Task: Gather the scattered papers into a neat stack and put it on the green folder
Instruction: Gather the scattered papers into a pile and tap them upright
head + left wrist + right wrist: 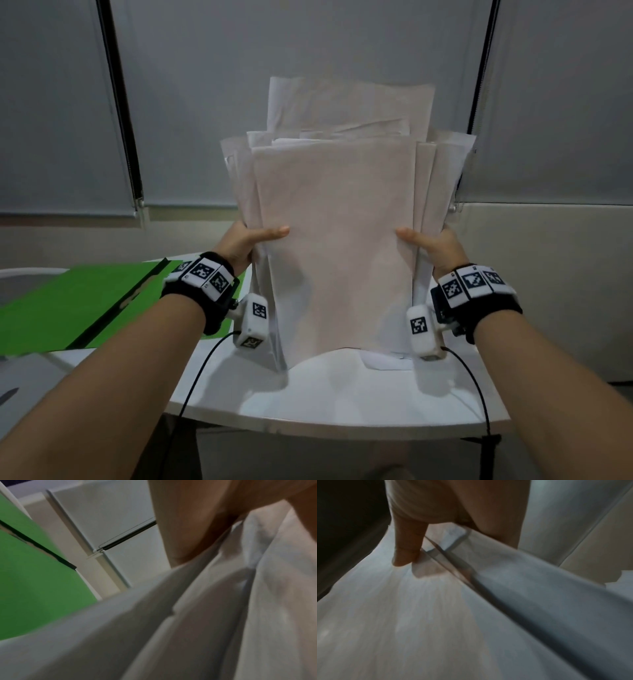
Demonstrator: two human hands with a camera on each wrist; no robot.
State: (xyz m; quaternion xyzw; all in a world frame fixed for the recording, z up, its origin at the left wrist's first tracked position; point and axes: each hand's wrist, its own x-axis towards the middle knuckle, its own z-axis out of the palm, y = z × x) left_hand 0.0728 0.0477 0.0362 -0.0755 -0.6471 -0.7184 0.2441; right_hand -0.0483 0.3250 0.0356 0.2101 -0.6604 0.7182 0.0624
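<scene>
A bundle of white papers stands upright on its lower edge on the white table, its sheets uneven at the top and fanned at the sides. My left hand grips the bundle's left edge, thumb across the front sheet. My right hand grips the right edge the same way. The green folder lies flat on the table to the left, beside my left wrist. In the left wrist view the papers fill the lower right and the folder shows at left. The right wrist view shows my thumb pressing the sheets.
Grey roller blinds with a black frame post hang behind the table. A low pale ledge runs at the right. The table's curved front edge is close to me. A dark object lies at the far left.
</scene>
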